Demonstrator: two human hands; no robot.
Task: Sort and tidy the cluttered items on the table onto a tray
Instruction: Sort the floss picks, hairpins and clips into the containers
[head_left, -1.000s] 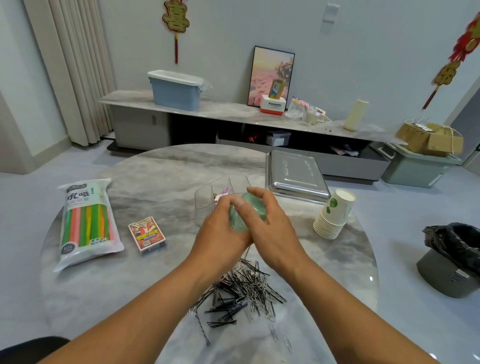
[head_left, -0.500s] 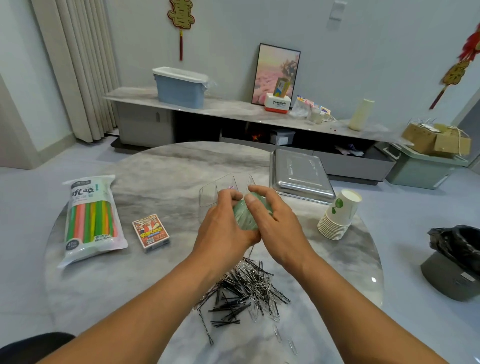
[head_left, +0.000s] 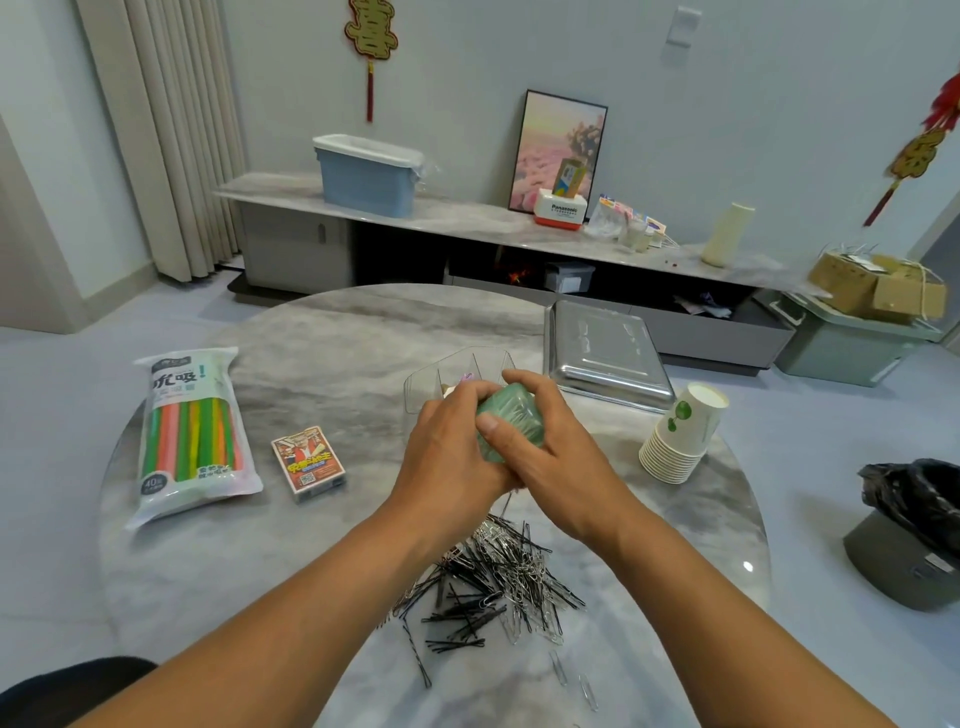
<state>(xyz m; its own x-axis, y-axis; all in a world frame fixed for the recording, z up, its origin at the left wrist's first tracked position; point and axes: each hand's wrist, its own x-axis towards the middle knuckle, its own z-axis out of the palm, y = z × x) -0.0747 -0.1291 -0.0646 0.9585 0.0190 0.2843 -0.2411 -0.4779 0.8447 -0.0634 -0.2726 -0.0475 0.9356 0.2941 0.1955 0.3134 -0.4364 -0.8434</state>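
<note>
Tray (head_left: 608, 358) sits on round marble table (head_left: 311, 332); sideboard (head_left: 467, 223) behind.

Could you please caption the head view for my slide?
Both hands hold a green roll above a pile of clips.

The table (head_left: 322, 364) is glossy grey marble, the tray (head_left: 605, 358) shiny dented metal, the divided box (head_left: 447, 366) clear plastic, the cups (head_left: 680, 431) matt paper, the straw packet (head_left: 192, 431) glossy plastic film, and the pins (head_left: 498, 587) thin metal wire.
</note>
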